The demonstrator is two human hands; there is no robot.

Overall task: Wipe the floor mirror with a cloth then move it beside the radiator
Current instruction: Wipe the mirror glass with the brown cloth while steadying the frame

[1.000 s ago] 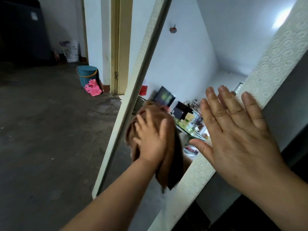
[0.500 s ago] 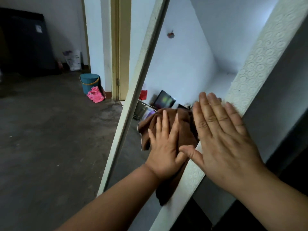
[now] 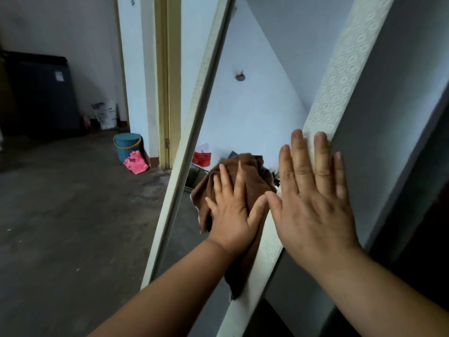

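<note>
Floor mirror [image 3: 255, 105] close ahead, leaning at a tilt. Nearest: right hand [image 3: 313, 210] flat on patterned frame [image 3: 345, 64], fingers [image 3: 297, 154] straight, gripping nothing, just bracing. Just beside it: left hand [image 3: 233, 215] spread over brown cloth [image 3: 250, 171], pressing it to the glass, no curl. Best done with even palm pressure, overlapping strokes, firm brace against tipping. Farther off: teal bucket [image 3: 127, 147], pink rag [image 3: 136, 162] on floor by doorway.

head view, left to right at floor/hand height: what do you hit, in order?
Dark grey box-shaped appliance → white printed sack → teal plastic bucket → floor mirror's white left rail → left hand pressing brown cloth → right hand flat on patterned right rail.
</note>
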